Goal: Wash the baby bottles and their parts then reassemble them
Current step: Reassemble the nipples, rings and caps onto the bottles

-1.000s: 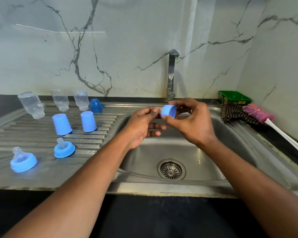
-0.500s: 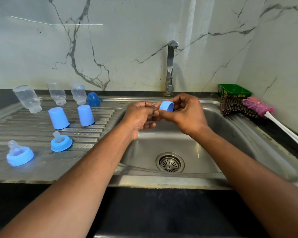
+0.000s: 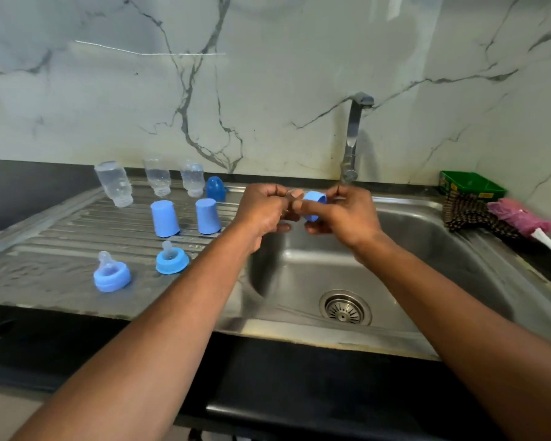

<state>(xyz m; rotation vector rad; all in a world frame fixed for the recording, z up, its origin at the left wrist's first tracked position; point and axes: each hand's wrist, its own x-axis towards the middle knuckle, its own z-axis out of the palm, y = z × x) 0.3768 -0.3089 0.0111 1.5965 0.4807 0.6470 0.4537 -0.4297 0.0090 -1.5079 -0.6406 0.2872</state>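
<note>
The blue collar ring (image 3: 314,201) sits at the middle of the view, held over the sink basin (image 3: 427,249) just below the tap (image 3: 352,138). The right hand (image 3: 347,214) has its fingers clamped round the ring; the left hand (image 3: 264,211) has its fingers pinched together on something small and clear at the ring's 9 o'clock, probably a teat, though it is too small to tell.

Judging by the layout, washing looks finished and reassembly is under way. Two collars with clear teats already seated, one (image 3: 111,273) at the ring's 8 o'clock and the other (image 3: 171,260) nearer, rest on the draining surface (image 3: 45,281). Past them stand two blue caps (image 3: 164,218) (image 3: 207,216) upside down, and at 10 o'clock three clear bottles (image 3: 113,183) (image 3: 157,177) (image 3: 192,178) are inverted beside a darker blue cap (image 3: 215,187). Left to do: seat this teat, then screw collars onto bottles and cap them.

The ring is pale matte blue, short, open-ended and tilted.
</note>
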